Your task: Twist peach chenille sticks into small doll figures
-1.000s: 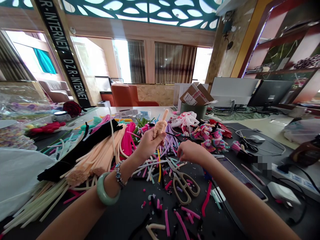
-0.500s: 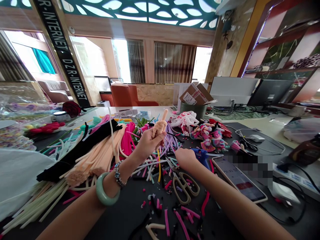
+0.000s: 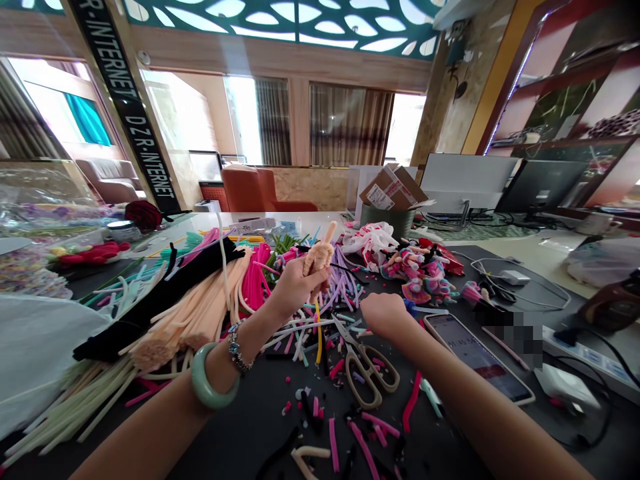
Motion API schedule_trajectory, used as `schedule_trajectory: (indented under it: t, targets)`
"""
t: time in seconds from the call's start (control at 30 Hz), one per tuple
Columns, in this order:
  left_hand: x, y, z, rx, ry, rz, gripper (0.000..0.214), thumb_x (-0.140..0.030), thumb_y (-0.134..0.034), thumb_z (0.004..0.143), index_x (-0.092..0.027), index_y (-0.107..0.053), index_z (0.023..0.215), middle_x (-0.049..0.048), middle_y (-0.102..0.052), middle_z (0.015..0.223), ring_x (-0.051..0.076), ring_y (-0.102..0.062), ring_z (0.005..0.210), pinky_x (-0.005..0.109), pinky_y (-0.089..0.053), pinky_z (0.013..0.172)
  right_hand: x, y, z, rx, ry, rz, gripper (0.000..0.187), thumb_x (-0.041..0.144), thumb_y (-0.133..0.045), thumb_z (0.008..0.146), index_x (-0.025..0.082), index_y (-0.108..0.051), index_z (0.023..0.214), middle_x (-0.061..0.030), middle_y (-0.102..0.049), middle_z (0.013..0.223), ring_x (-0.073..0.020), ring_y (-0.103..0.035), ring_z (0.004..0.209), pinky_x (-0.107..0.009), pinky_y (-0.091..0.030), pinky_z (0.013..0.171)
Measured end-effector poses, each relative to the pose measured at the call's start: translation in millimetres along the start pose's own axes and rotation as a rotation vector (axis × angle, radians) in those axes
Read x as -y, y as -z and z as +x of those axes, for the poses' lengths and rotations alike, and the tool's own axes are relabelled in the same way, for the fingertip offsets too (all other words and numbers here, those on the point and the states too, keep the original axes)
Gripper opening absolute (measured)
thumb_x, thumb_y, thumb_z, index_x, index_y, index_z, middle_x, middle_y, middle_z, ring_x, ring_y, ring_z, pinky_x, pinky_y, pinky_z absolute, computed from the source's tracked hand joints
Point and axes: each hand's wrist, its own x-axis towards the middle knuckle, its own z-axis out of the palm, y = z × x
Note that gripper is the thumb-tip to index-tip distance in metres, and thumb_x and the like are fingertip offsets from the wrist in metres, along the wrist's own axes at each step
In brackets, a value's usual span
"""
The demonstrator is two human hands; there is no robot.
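My left hand (image 3: 295, 288) is shut on a small twisted bundle of peach chenille stem (image 3: 319, 258), with one pale end sticking up. A jade bangle (image 3: 210, 377) and a beaded bracelet (image 3: 239, 348) sit on that wrist. My right hand (image 3: 385, 317) hangs curled over the dark table, with nothing visible in its fingers. Just below it lie tan-handled scissors (image 3: 367, 363) among scattered chenille cuttings (image 3: 305, 330). The blue glue gun (image 3: 411, 307) is mostly hidden behind my right hand. A smartphone (image 3: 475, 357) lies to the right of that hand.
Bundles of peach (image 3: 200, 307), black (image 3: 155, 310) and pink chenille stems (image 3: 256, 277) lie to the left. Small chenille dolls (image 3: 423, 280) and a white plastic bag (image 3: 367, 241) sit ahead. A power strip (image 3: 583, 357) and cables lie at right.
My right hand has drawn slightly down and right, and its fingers have curled. It now covers most of the blue glue gun. My left hand and its peach bundle have barely moved.
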Motion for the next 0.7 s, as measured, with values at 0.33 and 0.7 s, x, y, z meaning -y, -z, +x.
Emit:
schedule_trajectory:
  t: [0.33,0.7]
  targets:
    - [1,-2.0,2,0.063,0.102,0.077,0.027,-0.03,-0.059,0.075,-0.012,-0.053,0.056,-0.0006,-0.055,0.047,0.006,-0.045,0.033,0.017,-0.03,0.034,-9,23,-16,-0.017,0.305,0.088,0.012,0.018,-0.06,0.069,0.017,-0.069,0.077,-0.007,-0.07,0.081,-0.02,-0.065,0.073,-0.023,-0.042,0.055]
    - [5,-0.3,3,0.086,0.124,0.103,0.04,-0.038,-0.054,0.08,-0.014,-0.05,0.048,-0.0018,-0.049,0.041,0.006,-0.039,0.032,0.019,-0.028,0.038,-21,39,-20,-0.303,0.383,0.312,0.015,0.016,-0.056,0.074,0.019,-0.071,0.078,-0.0017,-0.07,0.078,-0.0145,-0.062,0.072,-0.022,-0.041,0.065]
